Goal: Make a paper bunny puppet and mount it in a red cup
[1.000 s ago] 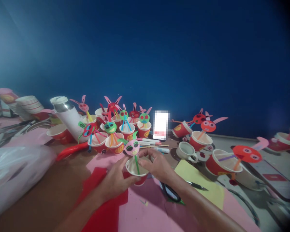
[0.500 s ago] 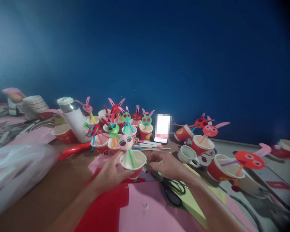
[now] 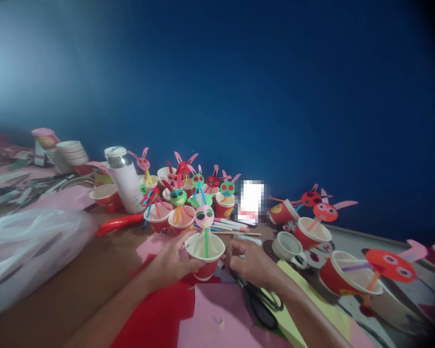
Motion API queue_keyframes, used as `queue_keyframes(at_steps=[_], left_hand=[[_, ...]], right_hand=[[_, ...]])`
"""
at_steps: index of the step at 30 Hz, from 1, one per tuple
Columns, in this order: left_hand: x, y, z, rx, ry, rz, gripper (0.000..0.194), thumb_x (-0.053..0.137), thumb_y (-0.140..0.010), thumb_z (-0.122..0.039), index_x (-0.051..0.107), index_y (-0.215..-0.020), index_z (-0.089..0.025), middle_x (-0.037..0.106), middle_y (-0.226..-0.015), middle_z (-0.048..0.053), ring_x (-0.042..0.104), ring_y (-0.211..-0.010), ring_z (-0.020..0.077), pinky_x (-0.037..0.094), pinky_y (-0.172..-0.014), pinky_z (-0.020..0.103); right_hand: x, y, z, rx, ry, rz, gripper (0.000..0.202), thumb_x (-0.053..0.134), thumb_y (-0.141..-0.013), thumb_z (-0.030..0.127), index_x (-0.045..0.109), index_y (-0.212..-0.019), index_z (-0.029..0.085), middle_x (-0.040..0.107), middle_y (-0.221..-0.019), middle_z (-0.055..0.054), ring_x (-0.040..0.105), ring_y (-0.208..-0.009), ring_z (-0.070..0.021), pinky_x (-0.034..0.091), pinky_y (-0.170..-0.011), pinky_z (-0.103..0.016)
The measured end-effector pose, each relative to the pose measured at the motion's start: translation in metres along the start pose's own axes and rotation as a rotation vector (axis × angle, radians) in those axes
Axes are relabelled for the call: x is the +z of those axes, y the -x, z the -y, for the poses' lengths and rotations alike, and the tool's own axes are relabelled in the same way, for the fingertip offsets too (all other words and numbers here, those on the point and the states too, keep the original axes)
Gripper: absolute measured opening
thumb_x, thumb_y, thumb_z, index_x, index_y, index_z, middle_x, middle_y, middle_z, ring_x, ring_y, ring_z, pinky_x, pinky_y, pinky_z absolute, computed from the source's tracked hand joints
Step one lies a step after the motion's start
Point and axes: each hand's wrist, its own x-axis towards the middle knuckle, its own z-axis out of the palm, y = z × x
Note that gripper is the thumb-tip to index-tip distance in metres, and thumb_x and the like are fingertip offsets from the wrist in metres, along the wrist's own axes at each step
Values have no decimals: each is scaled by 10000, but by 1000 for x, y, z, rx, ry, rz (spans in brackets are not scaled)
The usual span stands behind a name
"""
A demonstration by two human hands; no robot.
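Note:
My left hand [image 3: 172, 261] is wrapped round the left side of a red and white paper cup [image 3: 205, 266], which stands nearly upright. From its mouth rises a green strip [image 3: 207, 241] bearing a round pink paper face [image 3: 205, 216] with sunglasses-like eyes and green ears. Just right of the cup, my right hand [image 3: 252, 263] is closed with its fingers curled in; what they hold, if anything, is hidden. Beneath that wrist lie black-handled scissors [image 3: 263, 309]. Pink paper [image 3: 217, 319] and red paper [image 3: 152, 314] spread out below the cup.
Several decorated cups with paper faces stand behind, beside a white flask [image 3: 125, 183]. A lit phone [image 3: 252, 198] leans near the blue wall, with marker pens [image 3: 228, 224] before it. At right are a white mug [image 3: 288, 246] and more decorated cups; a plastic bag [image 3: 39, 246] lies left.
The view has turned a little left, so the scene sits farther right. The cup in my left hand and its pink face have come more upright. My right hand stays curled beside it.

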Motion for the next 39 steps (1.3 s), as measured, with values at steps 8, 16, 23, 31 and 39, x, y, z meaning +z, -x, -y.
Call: queue_keyframes(at_steps=[8,16,23,31,39], left_hand=[[3,1,20,12,17,-35,687,699,-690,-375,425,-1280,-152,495,-1328,127,463,-1211,278,408,-991,365],[-2,4,-6,43,68,34,588,702,-693,-344,492,-1219,-184,554,-1264,98,509,-1156,273,439,-952,351],[1,6,2,79,-48,-62,659,754,-626,-361,495,-1204,-177,564,-1246,102,540,-1113,278,445,-944,345],[7,7,10,113,-269,-100,710,735,-619,-448,503,-1228,-169,560,-1252,132,498,-1161,326,410,-979,423],[-2,11,15,164,-351,-31,949,725,-625,-400,232,-1407,-188,327,-1439,154,290,-1312,341,284,-1052,497]], right_hand=[[3,0,0,10,36,16,104,454,-703,124,544,-680,170,635,-693,16,554,-651,-120,372,-548,-188],[-13,7,10,41,37,37,119,559,-726,199,623,-826,191,671,-803,-5,606,-755,-168,441,-642,-235],[-11,10,20,-114,-46,-64,532,664,-719,353,492,-1213,257,596,-1173,-51,560,-1045,-240,439,-858,-330],[12,5,20,-147,21,-80,707,708,-664,393,441,-1294,216,517,-1293,-99,478,-1169,-289,375,-972,-398],[10,3,20,-132,-38,-162,584,682,-679,297,498,-1231,238,590,-1192,-63,546,-1074,-256,420,-896,-346]])
